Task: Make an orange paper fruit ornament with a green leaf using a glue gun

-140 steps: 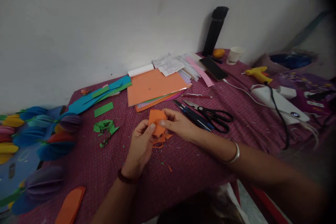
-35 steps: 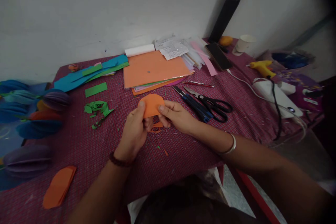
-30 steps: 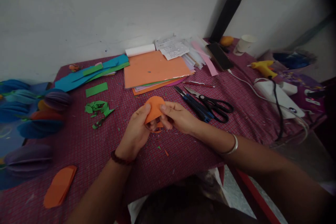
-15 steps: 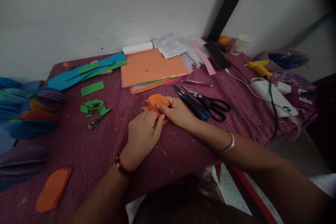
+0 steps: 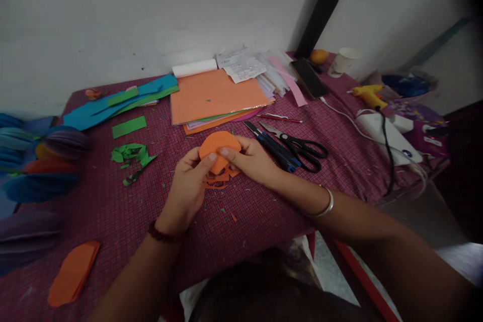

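Note:
Both my hands hold a rounded orange paper cutout (image 5: 218,145) just above the red checked tablecloth (image 5: 113,211). My left hand (image 5: 187,188) pinches its lower left edge with thumb and fingers. My right hand (image 5: 251,160) pinches its right edge, fingers closed on the paper. Orange paper scraps (image 5: 219,179) lie on the cloth right under the cutout. Black-handled scissors (image 5: 302,147) and a blue utility knife (image 5: 272,147) lie just right of my right hand.
A stack of coloured paper sheets (image 5: 215,100) lies behind my hands. Green scraps (image 5: 130,156) and blue and green strips (image 5: 116,105) lie to the left. Folded orange pieces (image 5: 71,274) sit near the front left. Paper ornaments (image 5: 37,161), a phone (image 5: 309,78), a glue gun (image 5: 368,95) and cables (image 5: 388,146) surround.
Half a second ago my hands pressed the orange cutout down on the cloth; now they have lifted it slightly, and it stands more upright between my fingers.

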The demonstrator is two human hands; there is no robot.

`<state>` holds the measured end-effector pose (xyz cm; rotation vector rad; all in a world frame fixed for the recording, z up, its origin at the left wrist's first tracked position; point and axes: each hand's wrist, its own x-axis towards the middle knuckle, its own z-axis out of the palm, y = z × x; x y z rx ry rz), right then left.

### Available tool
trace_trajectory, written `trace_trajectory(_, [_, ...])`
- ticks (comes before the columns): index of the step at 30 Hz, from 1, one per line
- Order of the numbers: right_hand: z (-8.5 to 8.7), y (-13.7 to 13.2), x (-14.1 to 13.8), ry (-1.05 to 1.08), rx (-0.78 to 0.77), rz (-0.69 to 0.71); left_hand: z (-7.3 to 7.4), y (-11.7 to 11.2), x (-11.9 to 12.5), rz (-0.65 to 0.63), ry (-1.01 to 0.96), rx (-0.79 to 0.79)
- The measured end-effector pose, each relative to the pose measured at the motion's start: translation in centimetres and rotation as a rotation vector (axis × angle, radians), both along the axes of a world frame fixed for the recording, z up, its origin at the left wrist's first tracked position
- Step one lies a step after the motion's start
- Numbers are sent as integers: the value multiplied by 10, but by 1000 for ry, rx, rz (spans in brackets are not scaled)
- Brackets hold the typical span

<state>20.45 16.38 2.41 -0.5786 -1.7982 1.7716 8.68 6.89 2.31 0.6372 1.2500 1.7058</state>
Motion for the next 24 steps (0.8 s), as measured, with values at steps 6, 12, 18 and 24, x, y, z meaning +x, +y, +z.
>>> trace_trajectory(6, [-3,24,5,-147,530,22,17,-1,-31,435,-34,71])
trace_trajectory(12, [-9,19,4,-379,788,177,13,2,-59,533,-270,-85])
trace_trajectory(18, [-8,13,2,-81,224,149,-2,5,-41,339,1,84])
trace_trajectory(24, [-6,16,3,91,-265,177,-6,-2,-26,182,600,180])
